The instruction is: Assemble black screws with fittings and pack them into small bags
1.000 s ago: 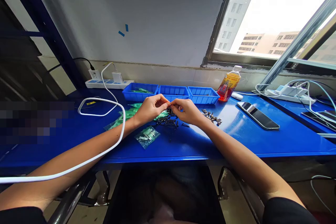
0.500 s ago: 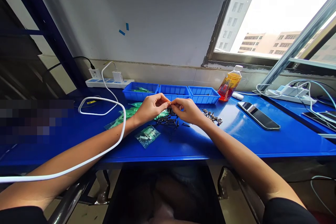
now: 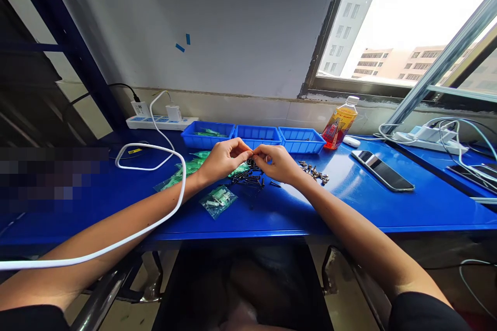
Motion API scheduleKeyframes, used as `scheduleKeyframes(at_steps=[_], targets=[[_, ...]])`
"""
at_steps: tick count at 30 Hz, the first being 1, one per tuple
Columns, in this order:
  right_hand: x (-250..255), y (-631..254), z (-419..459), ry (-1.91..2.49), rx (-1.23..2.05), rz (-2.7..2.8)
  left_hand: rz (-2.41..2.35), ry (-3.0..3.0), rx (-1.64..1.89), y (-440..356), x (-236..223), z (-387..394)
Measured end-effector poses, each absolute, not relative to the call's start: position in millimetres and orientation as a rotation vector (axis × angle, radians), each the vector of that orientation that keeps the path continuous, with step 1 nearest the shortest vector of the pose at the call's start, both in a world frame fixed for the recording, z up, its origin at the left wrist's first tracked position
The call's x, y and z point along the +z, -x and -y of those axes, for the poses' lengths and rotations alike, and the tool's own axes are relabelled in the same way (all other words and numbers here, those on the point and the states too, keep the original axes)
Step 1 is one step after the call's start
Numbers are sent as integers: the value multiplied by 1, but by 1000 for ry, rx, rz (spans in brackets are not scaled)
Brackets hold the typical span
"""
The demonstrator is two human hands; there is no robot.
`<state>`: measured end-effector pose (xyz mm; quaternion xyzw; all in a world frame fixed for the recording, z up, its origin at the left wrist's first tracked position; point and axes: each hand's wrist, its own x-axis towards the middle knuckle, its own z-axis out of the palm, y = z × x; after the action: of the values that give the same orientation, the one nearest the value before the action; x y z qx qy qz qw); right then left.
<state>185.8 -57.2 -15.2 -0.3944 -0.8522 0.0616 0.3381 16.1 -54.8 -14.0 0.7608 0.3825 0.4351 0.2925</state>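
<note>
Though barely shifted over this last second, still pinching narrowly, bare left hand (image 3: 226,159) to bare right hand (image 3: 276,163), apparently on a tiny dark piece (image 3: 252,152) too small to identify, above loose slender black metal screws (image 3: 248,181) on the glossy blue bench (image 3: 277,214), so same fingertip work, nothing released.

Blue tabletop (image 3: 303,217), blue trays (image 3: 267,143), dark screws (image 3: 250,181), small bag (image 3: 218,201), bottle (image 3: 340,124), phone (image 3: 382,170)

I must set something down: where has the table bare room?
Bare: table between right forearm and phone; front edge between clear bag and right forearm. Crowded: around left hand and right hand, by dark screws and green bags.
</note>
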Motion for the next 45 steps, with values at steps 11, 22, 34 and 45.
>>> scheduleKeyframes(at_steps=[11,22,34,45], targets=[[-15,-185,57,1015,193,2209,-997,-2034,1176,-15,-15,53],[-14,-185,58,950,288,2165,-972,-2013,1191,-16,-14,55],[-15,-186,57,928,443,2132,-956,-2010,1180,-16,-12,57],[-13,-186,58,939,445,2146,-954,-2021,1186,-16,-12,56]])
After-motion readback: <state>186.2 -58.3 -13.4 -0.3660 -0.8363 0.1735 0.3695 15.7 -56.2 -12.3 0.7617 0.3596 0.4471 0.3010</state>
